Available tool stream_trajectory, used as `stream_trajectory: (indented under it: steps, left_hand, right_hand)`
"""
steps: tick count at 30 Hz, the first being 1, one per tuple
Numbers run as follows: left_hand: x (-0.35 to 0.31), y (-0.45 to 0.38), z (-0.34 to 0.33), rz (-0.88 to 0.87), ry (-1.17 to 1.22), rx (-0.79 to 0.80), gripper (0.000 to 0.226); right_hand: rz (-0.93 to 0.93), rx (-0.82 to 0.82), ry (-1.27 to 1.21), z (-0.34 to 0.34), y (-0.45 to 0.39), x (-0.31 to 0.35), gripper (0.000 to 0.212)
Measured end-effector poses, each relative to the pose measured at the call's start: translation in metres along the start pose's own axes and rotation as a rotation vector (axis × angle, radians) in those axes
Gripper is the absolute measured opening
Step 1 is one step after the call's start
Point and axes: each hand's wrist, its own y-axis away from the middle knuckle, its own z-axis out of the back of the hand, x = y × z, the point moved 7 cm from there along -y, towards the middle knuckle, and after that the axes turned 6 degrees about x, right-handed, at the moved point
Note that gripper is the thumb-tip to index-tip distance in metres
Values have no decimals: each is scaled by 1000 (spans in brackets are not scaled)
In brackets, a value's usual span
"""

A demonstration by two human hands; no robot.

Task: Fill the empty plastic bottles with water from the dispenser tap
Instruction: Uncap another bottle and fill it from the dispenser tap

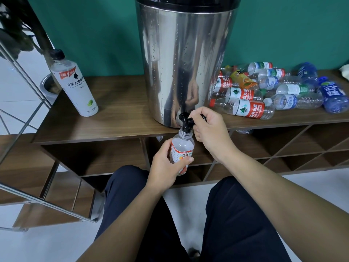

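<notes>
A tall steel water dispenser (186, 59) stands on the wooden shelf top (117, 120), its black tap (186, 120) jutting over the front edge. My left hand (166, 167) grips a small clear bottle (182, 146) with a red and white label, its open mouth right under the tap spout. My right hand (209, 129) holds the black tap lever, fingers curled round it. Whether water is running I cannot tell.
A pile of several empty plastic bottles (273, 89) lies on the shelf top to the dispenser's right. A tall white capped bottle (72, 84) stands at the left. A metal frame (24, 76) slants along the left side. My knees are below.
</notes>
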Motion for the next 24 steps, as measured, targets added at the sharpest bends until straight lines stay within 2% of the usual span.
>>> stream_trajectory:
  steps: [24]
  left_hand:
    - [7, -4, 0, -19, -82, 8, 61]
  right_hand:
    - [-7, 11, -42, -1, 0, -5, 22]
